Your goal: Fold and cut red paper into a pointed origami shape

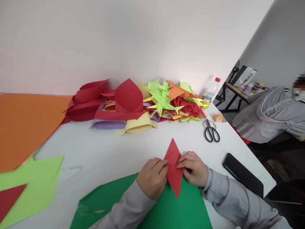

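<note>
A folded red paper (174, 178), shaped like a narrow diamond, lies between my hands over a green sheet (181, 211). My left hand (153, 176) pinches its left edge near the middle, fingers curled. From the right, my right hand (194, 168) grips the opposite edge between thumb and fingers. A crease or slit line shows on the upper half of the red paper. One tip points away from me and the other toward me.
Folded coloured paper shapes (166, 98) and rolled red paper pieces (87, 101) lie along the wall. Scissors (209, 132), a bottle (211, 90) and a black phone (243, 175) are at right. Orange sheets (28, 127) lie left. Another person (267, 111) sits beyond the table edge.
</note>
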Tool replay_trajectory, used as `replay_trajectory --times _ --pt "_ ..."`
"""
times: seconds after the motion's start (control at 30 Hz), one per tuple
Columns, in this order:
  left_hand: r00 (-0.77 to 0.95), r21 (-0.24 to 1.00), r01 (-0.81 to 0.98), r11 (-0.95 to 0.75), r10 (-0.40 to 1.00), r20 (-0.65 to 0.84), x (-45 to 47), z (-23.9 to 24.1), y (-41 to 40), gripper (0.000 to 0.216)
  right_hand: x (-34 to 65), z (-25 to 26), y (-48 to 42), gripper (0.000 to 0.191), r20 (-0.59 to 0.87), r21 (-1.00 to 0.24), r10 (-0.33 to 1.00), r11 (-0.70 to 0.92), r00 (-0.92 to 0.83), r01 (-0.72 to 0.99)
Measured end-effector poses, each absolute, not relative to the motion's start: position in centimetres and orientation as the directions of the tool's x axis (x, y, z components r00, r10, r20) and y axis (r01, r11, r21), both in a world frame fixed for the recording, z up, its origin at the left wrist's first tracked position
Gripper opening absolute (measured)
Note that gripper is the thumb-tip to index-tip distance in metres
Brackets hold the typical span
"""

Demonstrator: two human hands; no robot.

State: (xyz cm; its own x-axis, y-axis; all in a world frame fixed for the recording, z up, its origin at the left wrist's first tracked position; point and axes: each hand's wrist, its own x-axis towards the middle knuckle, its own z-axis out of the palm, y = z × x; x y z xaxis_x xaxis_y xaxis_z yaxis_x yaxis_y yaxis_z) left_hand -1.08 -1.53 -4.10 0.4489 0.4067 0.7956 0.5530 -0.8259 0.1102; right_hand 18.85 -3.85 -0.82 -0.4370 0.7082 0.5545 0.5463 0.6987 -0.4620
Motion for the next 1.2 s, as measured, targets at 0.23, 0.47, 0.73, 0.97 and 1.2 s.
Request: replay_trajectory --times 0.23,0.47,0.73,0.97,1.2 --pt "0.494 -0.015 0.573 -0.820 0.330 0.804 -1.1 -3.0 -1.8 0.031 18.8 -0.8 -4.0 0.032 0.542 -0.403 0.685 0.720 -0.487 0.565" --pt "0.566 -0.147 0.545 -0.826 0.233 0.790 -1.7 -1.3 -1.8 0.025 18.8 -0.3 -4.1 0.040 0.557 -0.244 0.633 0.743 -0.538 0.623" --pt "0.538 -0.156 0.519 -0.840 0.181 0.823 -1.8 -0.8 -2.2 0.024 18.9 0.5 -4.1 0.032 0.658 -0.050 0.533 0.736 -0.532 0.676" --pt "0.513 -0.145 0.496 -0.856 0.154 0.845 -1.8 -0.6 -2.4 0.019 19.1 0.7 -4.2 0.025 0.760 -0.005 0.450 0.725 -0.468 0.689" --pt "0.484 -0.174 0.495 -0.851 0.104 0.869 -1.6 0.0 -2.5 0.022 18.4 1.2 -4.5 0.018 0.766 0.084 0.406 0.706 -0.499 0.703"
